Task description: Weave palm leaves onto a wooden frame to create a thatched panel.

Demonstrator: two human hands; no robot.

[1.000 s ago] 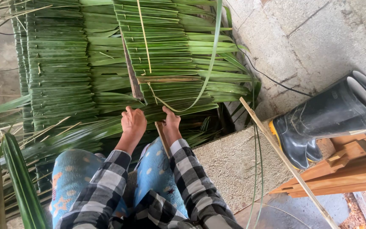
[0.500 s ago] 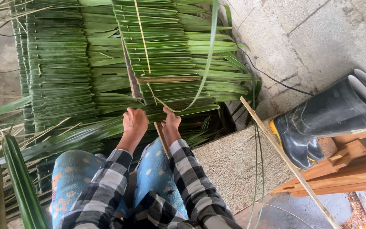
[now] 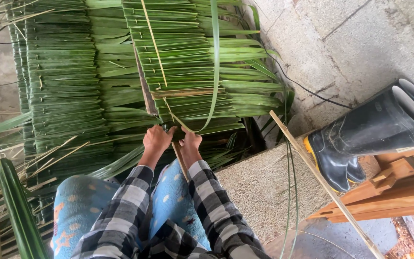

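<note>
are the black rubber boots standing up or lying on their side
Lying on their side: the black rubber boots rest across the wooden pieces, soles facing left, shafts pointing right.

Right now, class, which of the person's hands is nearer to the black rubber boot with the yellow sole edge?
Right. The right hand works at the woven green palm-leaf panel, on the side toward the black rubber boot; the left hand sits beside it, farther from the boot.
</note>
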